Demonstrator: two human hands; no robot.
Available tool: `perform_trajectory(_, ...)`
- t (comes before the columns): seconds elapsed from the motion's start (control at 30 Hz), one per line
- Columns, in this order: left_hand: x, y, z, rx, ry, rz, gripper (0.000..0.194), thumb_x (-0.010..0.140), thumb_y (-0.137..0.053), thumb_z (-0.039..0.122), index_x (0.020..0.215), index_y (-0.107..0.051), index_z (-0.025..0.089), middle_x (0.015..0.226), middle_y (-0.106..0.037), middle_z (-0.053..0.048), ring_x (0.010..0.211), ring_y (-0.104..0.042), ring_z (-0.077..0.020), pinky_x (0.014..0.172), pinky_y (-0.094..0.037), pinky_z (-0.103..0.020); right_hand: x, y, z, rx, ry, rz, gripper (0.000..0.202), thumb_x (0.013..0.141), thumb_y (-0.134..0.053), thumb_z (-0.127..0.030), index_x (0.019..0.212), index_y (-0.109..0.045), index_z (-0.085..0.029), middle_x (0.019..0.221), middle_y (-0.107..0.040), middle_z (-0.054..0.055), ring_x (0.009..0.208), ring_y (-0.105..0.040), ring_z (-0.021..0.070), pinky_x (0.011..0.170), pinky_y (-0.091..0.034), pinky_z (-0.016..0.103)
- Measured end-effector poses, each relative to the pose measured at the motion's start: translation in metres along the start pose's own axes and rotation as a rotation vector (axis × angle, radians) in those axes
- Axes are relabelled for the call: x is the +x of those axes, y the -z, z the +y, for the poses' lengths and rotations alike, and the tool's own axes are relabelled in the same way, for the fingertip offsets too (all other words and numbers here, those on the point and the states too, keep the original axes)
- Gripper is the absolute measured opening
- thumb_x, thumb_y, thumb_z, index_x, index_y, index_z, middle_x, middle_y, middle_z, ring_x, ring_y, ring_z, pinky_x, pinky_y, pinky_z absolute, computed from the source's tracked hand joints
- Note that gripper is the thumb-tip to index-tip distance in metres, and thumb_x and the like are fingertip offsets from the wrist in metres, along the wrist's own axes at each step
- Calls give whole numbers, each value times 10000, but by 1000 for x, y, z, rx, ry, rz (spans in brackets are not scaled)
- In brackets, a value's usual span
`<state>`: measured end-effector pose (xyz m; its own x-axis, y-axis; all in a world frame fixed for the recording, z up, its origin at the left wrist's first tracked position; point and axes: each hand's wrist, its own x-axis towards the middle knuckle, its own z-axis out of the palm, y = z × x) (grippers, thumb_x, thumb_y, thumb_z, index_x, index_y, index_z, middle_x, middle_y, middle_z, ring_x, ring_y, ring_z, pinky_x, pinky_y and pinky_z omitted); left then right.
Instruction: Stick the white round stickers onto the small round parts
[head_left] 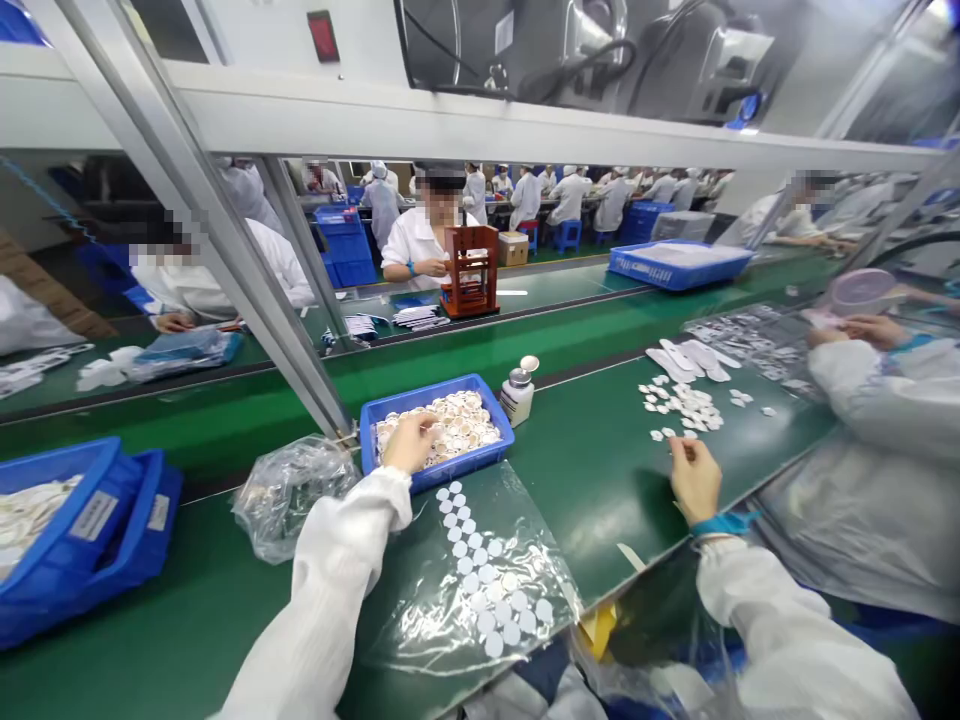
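My left hand (410,443) reaches over a blue tray (459,472) heaped with small round off-white pieces (466,418). Its fingers are drawn together at the pieces, and what they hold is too small to make out. On the right, my right hand (695,478) is pinched at the near edge of a loose pile of small white pieces (686,405) on the green work surface; anything between its fingertips cannot be made out. Between the hands, rows of round white discs (471,565) lie on a clear plastic sheet (536,540).
A white bottle (517,397) stands beside the tray. Crumpled clear plastic (300,490) lies left of it, near blue bins (94,540). A metal post (225,260) rises at left. A co-worker's sleeve (862,385) is close on the right. Opposite, a person works at a red-brown fixture (471,270).
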<state>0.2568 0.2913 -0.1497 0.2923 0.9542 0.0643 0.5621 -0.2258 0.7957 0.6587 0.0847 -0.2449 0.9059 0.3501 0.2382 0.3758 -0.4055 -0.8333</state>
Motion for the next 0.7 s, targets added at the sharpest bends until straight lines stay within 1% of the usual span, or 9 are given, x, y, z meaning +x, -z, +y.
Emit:
perform_trajectory(0.1,19,-19,-3,137,-8,-82,237,904,-622,313,1071,-643,146,1108,-668,-77,998,-646,-211,889,-535,-449,-23,5,-10,60,131,-28,324,927,-563,-463,939,-629,-146,885,-644,21,803,-610,144,805,-509,356)
perform_trajectory(0.2,25,-30,-3,228,-14,-111,295,916,-602,337,1144,-614,150,1153,-645,-89,1005,-639,-218,867,-543,-442,-45,9,-22,104,229,-63,435,880,-537,-586,875,-631,-161,857,-649,45,773,-592,162,798,-487,353)
perform_trajectory(0.3,27,-31,-1,281,-27,-120,270,918,-599,338,1109,-627,148,1124,-653,-83,992,-640,-214,868,-540,-440,-61,10,-36,133,272,-92,506,835,-503,-665,837,-632,-176,855,-665,86,769,-590,200,783,-478,357)
perform_trajectory(0.37,26,-29,3,289,-43,-102,249,920,-596,338,1081,-637,153,1118,-657,-80,1001,-636,-213,883,-531,-442,-69,8,-47,153,284,-114,496,836,-497,-658,834,-631,-180,850,-670,90,773,-594,213,774,-478,360)
perform_trajectory(0.43,23,-25,8,271,-62,-57,230,920,-594,337,1054,-644,157,1118,-658,-78,1024,-627,-216,908,-515,-451,-76,7,-60,179,297,-143,468,849,-501,-630,836,-631,-181,846,-673,87,783,-603,219,769,-482,361)
perform_trajectory(0.5,15,-19,14,226,-83,3,199,924,-582,317,1007,-651,150,1094,-665,-80,1037,-620,-220,937,-490,-464,-85,7,-75,213,319,-181,433,867,-508,-595,836,-633,-181,847,-677,84,787,-611,219,758,-489,358)
perform_trajectory(0.57,-1,-13,21,153,-103,55,193,937,-534,283,948,-663,141,1009,-688,-89,992,-633,-228,941,-476,-460,-97,7,-94,253,355,-239,396,887,-515,-552,832,-636,-178,824,-677,77,766,-618,210,727,-501,346)
perform_trajectory(0.63,-27,-9,28,52,-123,73,248,943,-476,281,911,-680,143,879,-710,-90,880,-659,-232,893,-493,-420,-115,7,-118,305,409,-331,359,909,-522,-501,862,-648,-168,805,-682,69,743,-632,195,694,-518,326)
perform_trajectory(0.7,-61,-6,35,-66,-143,58,289,932,-471,338,920,-696,157,804,-726,-72,773,-673,-221,804,-525,-361,-136,5,-144,366,488,-456,313,917,-548,-445,967,-662,-158,828,-697,64,742,-652,178,677,-537,305)
